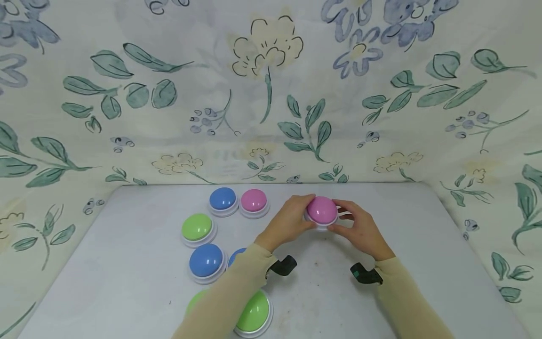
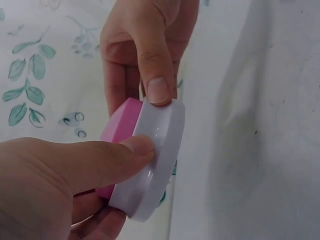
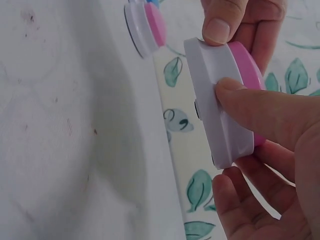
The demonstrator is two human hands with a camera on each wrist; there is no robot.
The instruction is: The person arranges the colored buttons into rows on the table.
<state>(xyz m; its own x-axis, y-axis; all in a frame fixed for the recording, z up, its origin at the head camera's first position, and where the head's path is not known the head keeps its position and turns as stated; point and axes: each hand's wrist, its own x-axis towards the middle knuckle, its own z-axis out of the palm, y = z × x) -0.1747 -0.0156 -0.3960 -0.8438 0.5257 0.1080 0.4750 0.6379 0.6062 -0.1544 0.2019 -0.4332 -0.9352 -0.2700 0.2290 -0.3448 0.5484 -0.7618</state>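
Both hands hold one pink dome push button [image 1: 322,210] with a white round base, toward the back of the white table. My left hand [image 1: 293,216] grips its left side, thumb on the white base [image 2: 150,170] and fingers behind. On the opposite side my right hand [image 1: 359,230] pinches the rim between thumb and fingers. In the right wrist view the button [image 3: 220,100] is tipped on edge to the camera and stands apart from the tabletop, with small dark feet showing under its base.
Left of the hands stand more dome buttons: a pink one [image 1: 254,201], blue ones [image 1: 222,199] [image 1: 206,260] and green ones [image 1: 197,227] [image 1: 254,313]. The left sleeve [image 1: 228,292] partly covers several of them. A flower-patterned cloth [image 1: 262,94] rises behind the white table [image 1: 127,263].
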